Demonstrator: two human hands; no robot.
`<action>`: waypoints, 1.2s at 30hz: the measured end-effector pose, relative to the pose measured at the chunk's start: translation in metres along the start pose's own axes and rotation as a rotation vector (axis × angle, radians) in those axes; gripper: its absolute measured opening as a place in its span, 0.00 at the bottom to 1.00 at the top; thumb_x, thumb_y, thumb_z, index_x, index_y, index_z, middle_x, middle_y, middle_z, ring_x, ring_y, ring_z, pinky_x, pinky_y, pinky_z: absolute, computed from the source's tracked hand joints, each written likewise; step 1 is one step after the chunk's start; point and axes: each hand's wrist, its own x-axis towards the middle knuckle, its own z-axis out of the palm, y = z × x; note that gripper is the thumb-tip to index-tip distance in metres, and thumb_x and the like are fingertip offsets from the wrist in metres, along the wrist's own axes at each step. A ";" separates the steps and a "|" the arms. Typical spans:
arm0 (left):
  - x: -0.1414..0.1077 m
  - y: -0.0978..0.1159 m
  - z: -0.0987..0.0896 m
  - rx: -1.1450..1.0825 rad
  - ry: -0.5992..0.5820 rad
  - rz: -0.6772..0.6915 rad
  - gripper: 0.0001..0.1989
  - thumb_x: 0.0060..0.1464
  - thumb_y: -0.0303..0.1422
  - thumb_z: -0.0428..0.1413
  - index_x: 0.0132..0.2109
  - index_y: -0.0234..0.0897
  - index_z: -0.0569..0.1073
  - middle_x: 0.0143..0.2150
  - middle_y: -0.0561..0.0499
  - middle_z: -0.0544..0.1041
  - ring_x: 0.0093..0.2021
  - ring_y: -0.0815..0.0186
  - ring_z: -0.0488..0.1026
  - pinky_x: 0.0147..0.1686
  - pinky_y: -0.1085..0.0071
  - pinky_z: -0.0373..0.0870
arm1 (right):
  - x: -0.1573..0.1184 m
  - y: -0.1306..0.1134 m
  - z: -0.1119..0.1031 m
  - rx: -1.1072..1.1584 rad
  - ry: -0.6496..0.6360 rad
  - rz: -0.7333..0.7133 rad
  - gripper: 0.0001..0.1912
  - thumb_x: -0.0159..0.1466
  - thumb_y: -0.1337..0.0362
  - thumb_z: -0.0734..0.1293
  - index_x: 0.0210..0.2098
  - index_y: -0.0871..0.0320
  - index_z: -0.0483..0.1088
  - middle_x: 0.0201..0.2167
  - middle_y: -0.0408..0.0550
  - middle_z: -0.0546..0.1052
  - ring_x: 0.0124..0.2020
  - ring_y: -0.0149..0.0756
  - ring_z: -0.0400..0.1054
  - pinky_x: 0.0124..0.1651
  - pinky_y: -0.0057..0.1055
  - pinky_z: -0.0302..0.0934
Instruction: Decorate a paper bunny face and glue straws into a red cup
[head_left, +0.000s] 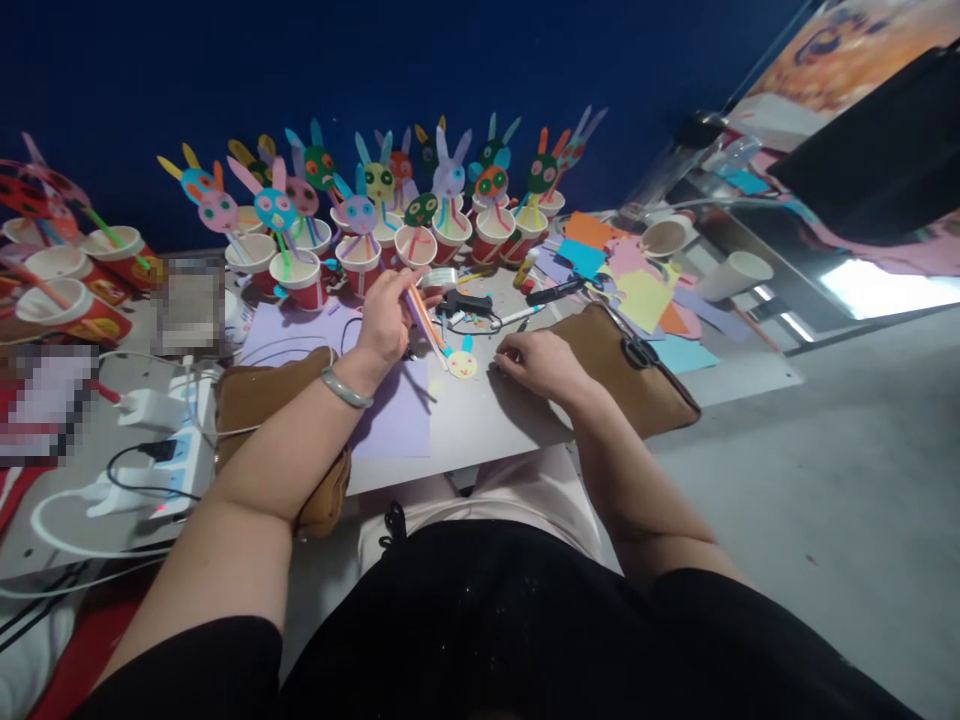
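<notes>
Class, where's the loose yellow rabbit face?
Near the head view's centre, the yellow rabbit face lies on the table, between the left hand and right hand.

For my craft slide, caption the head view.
Colored straws in the left grip, a pale paper rabbit face on the table, and rabbit-topped cups behind.

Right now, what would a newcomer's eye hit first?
The crowd of bright, long-eared faces rising from paper cups along the dark blue wall. Next, the small pale-yellow face lying on the table between the left hand, which holds coloured straws, and the right hand. Scattered coloured paper lies farther right.
</notes>
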 end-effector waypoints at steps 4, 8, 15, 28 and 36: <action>0.005 0.000 -0.004 -0.016 0.011 0.037 0.11 0.56 0.31 0.59 0.31 0.39 0.64 0.36 0.52 0.80 0.38 0.65 0.83 0.45 0.68 0.81 | -0.001 -0.007 0.001 -0.024 0.032 -0.005 0.14 0.67 0.61 0.62 0.44 0.56 0.78 0.39 0.51 0.83 0.40 0.41 0.74 0.39 0.33 0.58; 0.004 -0.001 -0.004 -0.003 -0.008 0.022 0.12 0.56 0.30 0.59 0.30 0.39 0.62 0.38 0.51 0.80 0.36 0.66 0.82 0.46 0.64 0.81 | -0.004 0.010 -0.010 -0.137 0.158 0.134 0.15 0.66 0.61 0.61 0.44 0.58 0.78 0.41 0.57 0.82 0.41 0.46 0.73 0.40 0.36 0.59; -0.003 0.002 0.001 0.001 -0.057 -0.007 0.13 0.52 0.31 0.60 0.28 0.39 0.61 0.37 0.52 0.78 0.41 0.64 0.82 0.51 0.62 0.79 | -0.040 0.096 -0.032 -0.250 0.344 0.472 0.09 0.62 0.61 0.65 0.27 0.58 0.72 0.24 0.54 0.69 0.29 0.41 0.62 0.35 0.38 0.53; -0.015 -0.001 0.006 0.028 -0.149 -0.034 0.12 0.53 0.29 0.57 0.28 0.39 0.59 0.41 0.49 0.81 0.43 0.63 0.82 0.50 0.62 0.78 | -0.067 0.146 -0.020 0.232 0.103 0.571 0.15 0.58 0.59 0.70 0.17 0.52 0.67 0.18 0.47 0.68 0.23 0.36 0.59 0.31 0.38 0.51; -0.012 -0.004 0.002 0.014 -0.177 0.013 0.12 0.54 0.32 0.58 0.30 0.39 0.61 0.43 0.49 0.82 0.43 0.63 0.82 0.51 0.62 0.77 | -0.071 0.082 -0.007 1.325 0.266 0.303 0.14 0.49 0.58 0.76 0.34 0.56 0.79 0.31 0.50 0.77 0.24 0.30 0.63 0.27 0.31 0.56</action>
